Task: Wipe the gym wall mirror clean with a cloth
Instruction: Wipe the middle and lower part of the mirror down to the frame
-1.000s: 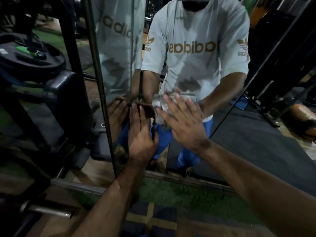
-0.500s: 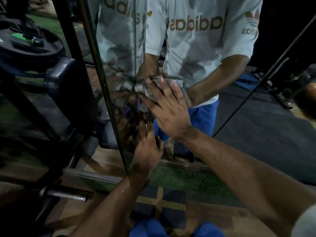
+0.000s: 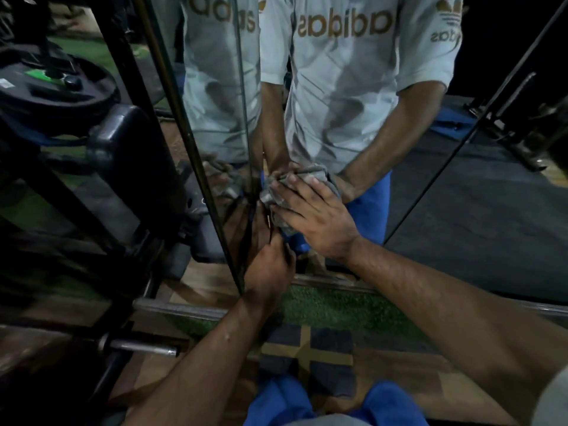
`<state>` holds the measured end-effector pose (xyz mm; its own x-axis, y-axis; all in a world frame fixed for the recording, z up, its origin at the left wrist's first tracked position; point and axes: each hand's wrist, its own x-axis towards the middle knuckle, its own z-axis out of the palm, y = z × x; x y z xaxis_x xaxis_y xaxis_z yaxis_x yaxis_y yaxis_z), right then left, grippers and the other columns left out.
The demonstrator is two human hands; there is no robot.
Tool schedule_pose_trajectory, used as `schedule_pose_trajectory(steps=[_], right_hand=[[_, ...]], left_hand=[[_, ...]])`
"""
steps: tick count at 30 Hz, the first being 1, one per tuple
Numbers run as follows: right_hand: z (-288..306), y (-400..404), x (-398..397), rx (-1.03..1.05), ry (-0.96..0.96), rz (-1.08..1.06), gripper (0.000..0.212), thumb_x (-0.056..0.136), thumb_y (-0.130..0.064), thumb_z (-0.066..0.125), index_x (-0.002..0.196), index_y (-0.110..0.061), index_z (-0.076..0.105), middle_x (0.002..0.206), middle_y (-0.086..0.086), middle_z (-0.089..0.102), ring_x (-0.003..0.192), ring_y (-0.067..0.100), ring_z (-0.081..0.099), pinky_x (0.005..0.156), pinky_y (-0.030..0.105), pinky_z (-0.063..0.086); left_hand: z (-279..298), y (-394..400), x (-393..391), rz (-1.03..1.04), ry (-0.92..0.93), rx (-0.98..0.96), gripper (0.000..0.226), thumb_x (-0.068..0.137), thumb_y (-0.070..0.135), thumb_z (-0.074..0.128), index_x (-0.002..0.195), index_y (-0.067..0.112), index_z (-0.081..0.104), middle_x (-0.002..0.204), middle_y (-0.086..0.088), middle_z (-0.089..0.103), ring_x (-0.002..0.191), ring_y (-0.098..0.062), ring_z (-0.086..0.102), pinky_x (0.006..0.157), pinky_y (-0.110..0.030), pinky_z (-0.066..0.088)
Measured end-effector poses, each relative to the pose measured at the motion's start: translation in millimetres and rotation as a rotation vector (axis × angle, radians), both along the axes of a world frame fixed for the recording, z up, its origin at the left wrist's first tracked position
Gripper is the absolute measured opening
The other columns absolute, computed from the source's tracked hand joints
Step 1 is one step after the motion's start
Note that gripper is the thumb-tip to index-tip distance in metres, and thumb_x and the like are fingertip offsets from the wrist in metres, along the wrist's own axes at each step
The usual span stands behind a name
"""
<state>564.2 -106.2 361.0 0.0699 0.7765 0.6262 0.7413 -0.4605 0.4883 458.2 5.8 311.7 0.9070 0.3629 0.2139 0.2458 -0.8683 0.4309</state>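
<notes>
The wall mirror (image 3: 461, 210) fills the view ahead and reflects a person in a pale shirt and blue shorts. My right hand (image 3: 313, 216) lies with spread, straight fingers on a crumpled grey cloth (image 3: 276, 195) and presses it to the glass beside the vertical seam between two panels. Just below it, my left hand (image 3: 270, 269) rests against the lower glass with its fingers pointing up. The left fingertips are partly hidden under the cloth and the right hand.
A black weight machine with a plate (image 3: 55, 84) and a padded part (image 3: 132, 133) stands close on the left. A steel bar end (image 3: 141, 347) sticks out low left. A metal rail (image 3: 338, 285) and a green turf strip (image 3: 338, 312) run along the mirror's base.
My right hand has slid the cloth leftward over the glass and now sits above my left hand. The left hand has stayed low on the mirror. The view has dropped lower.
</notes>
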Motion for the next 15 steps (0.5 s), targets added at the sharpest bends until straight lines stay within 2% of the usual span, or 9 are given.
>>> schedule_pose_trajectory(steps=[2, 3, 4, 5, 7, 8, 11, 12, 15], right_hand=[[1, 2, -1, 0.037, 0.003, -0.014, 0.047, 0.115, -0.012, 0.027, 0.140, -0.018, 0.067, 0.157, 0.008, 0.050, 0.150, 0.028, 0.039, 0.128, 0.044, 0.020], [0, 2, 0, 0.059, -0.008, -0.024, 0.047, 0.115, -0.011, 0.028, 0.141, -0.018, 0.066, 0.157, 0.008, 0.050, 0.151, 0.027, 0.036, 0.128, 0.044, 0.020], [-3, 3, 1, 0.068, -0.023, -0.035, 0.046, 0.114, -0.011, 0.029, 0.141, -0.019, 0.065, 0.157, 0.007, 0.050, 0.150, 0.026, 0.035, 0.128, 0.044, 0.020], [-7, 3, 2, 0.060, -0.036, -0.040, 0.045, 0.115, -0.012, 0.031, 0.142, -0.019, 0.065, 0.157, 0.007, 0.051, 0.150, 0.026, 0.036, 0.128, 0.044, 0.019], [-17, 2, 1, 0.008, -0.014, -0.025, 0.042, 0.115, -0.015, 0.032, 0.141, -0.018, 0.065, 0.158, 0.006, 0.050, 0.150, 0.026, 0.039, 0.131, 0.042, 0.013], [-20, 2, 1, -0.019, 0.013, -0.009, 0.043, 0.115, -0.016, 0.031, 0.141, -0.018, 0.065, 0.159, 0.006, 0.048, 0.150, 0.027, 0.041, 0.132, 0.041, 0.010], [-18, 14, -4, -0.009, 0.084, 0.018, 0.045, 0.115, -0.016, 0.027, 0.144, -0.015, 0.061, 0.162, 0.009, 0.044, 0.152, 0.030, 0.039, 0.131, 0.043, 0.011], [-16, 21, -5, 0.019, 0.093, 0.024, 0.045, 0.115, -0.015, 0.028, 0.147, -0.015, 0.060, 0.161, 0.009, 0.045, 0.152, 0.030, 0.039, 0.131, 0.043, 0.012], [-18, 32, -2, 0.018, 0.060, 0.038, 0.041, 0.112, -0.018, 0.038, 0.148, -0.015, 0.057, 0.159, 0.010, 0.048, 0.151, 0.031, 0.035, 0.131, 0.043, 0.006]], left_hand=[[-3, 1, -2, -0.049, -0.113, 0.053, 0.062, 0.089, 0.018, 0.072, 0.140, -0.005, 0.046, 0.151, -0.031, 0.042, 0.118, -0.034, 0.065, 0.082, -0.031, 0.055], [-6, 3, -1, -0.052, -0.173, 0.098, 0.064, 0.086, 0.018, 0.075, 0.139, -0.007, 0.047, 0.153, -0.031, 0.039, 0.130, -0.034, 0.057, 0.096, -0.026, 0.049], [-7, 5, 0, -0.067, -0.156, 0.095, 0.065, 0.090, 0.020, 0.071, 0.142, -0.006, 0.044, 0.157, -0.030, 0.032, 0.139, -0.035, 0.047, 0.108, -0.028, 0.040], [-8, 5, -1, -0.083, -0.129, 0.079, 0.061, 0.093, 0.023, 0.066, 0.143, -0.005, 0.044, 0.160, -0.028, 0.026, 0.140, -0.037, 0.045, 0.110, -0.034, 0.040], [-16, 6, -4, -0.117, -0.111, 0.071, 0.045, 0.091, 0.023, 0.071, 0.124, -0.004, 0.057, 0.154, -0.026, 0.032, 0.114, -0.038, 0.066, 0.084, -0.038, 0.056], [-18, 6, -7, -0.119, -0.110, 0.077, 0.041, 0.088, 0.022, 0.076, 0.118, -0.002, 0.060, 0.149, -0.025, 0.035, 0.099, -0.036, 0.071, 0.071, -0.036, 0.058], [-17, 3, -11, -0.100, -0.055, 0.010, 0.038, 0.085, 0.024, 0.080, 0.112, 0.007, 0.059, 0.139, -0.033, 0.051, 0.072, -0.028, 0.075, 0.047, -0.027, 0.052], [-16, 2, -11, -0.083, -0.050, 0.002, 0.040, 0.082, 0.024, 0.082, 0.109, 0.009, 0.056, 0.131, -0.033, 0.058, 0.067, -0.028, 0.074, 0.042, -0.025, 0.049], [-18, 1, -11, -0.055, -0.046, 0.030, 0.048, 0.078, 0.022, 0.084, 0.113, 0.007, 0.056, 0.124, -0.032, 0.062, 0.076, -0.033, 0.074, 0.046, -0.029, 0.052]])
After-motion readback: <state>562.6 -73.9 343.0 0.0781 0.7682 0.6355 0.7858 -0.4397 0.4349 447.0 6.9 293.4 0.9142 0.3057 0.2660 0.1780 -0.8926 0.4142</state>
